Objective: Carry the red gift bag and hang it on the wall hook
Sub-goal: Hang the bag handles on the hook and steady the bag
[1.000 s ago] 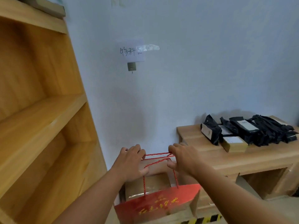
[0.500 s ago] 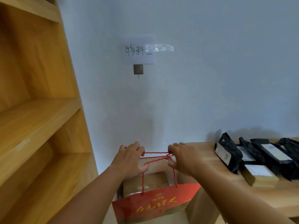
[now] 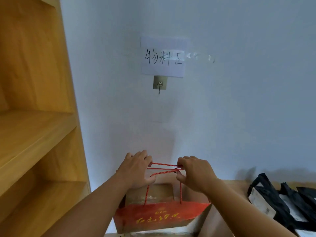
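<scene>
Below the wall hook (image 3: 159, 86), left hand (image 3: 136, 170) and right hand (image 3: 195, 173) pinch the red gift bag (image 3: 159, 218)'s cords taut.

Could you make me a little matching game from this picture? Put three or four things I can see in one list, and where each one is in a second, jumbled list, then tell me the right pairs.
Things:
1. wall hook
2. red gift bag
3. black packets
4. wooden shelf unit

Places:
A. held up by its rope handles in both hands
B. far left, against the wall
C. just under the handwritten paper sign
D. lower right, on a wooden surface

Pairs: 1-C, 2-A, 3-D, 4-B
</scene>
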A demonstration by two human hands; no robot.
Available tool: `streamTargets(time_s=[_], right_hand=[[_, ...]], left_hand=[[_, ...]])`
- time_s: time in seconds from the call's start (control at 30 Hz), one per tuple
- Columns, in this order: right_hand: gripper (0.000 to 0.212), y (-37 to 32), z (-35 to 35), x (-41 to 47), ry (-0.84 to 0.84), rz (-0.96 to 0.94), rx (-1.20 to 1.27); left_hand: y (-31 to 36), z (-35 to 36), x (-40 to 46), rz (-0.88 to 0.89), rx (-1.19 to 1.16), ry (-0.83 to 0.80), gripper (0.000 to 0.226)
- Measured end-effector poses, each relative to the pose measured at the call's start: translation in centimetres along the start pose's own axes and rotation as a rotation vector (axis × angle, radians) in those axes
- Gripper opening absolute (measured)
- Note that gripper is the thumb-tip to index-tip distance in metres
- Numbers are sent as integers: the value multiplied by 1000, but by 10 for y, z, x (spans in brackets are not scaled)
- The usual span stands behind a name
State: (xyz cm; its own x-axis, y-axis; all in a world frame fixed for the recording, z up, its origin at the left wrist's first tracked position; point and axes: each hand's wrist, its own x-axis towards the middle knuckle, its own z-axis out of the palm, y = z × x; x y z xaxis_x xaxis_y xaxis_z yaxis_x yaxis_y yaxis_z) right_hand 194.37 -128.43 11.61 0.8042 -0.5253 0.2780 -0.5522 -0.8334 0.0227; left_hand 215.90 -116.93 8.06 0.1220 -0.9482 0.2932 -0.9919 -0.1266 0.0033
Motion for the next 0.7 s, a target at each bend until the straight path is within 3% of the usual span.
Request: streamTargets(time_s=[0.47, 0.7], right_hand=[[26, 56, 10, 176, 93, -110, 117], [15, 61, 0, 227, 149, -83, 151]], left_hand=[[-79, -11, 127, -115, 69, 106, 44], [-104, -33, 169, -178, -61, 154, 36]])
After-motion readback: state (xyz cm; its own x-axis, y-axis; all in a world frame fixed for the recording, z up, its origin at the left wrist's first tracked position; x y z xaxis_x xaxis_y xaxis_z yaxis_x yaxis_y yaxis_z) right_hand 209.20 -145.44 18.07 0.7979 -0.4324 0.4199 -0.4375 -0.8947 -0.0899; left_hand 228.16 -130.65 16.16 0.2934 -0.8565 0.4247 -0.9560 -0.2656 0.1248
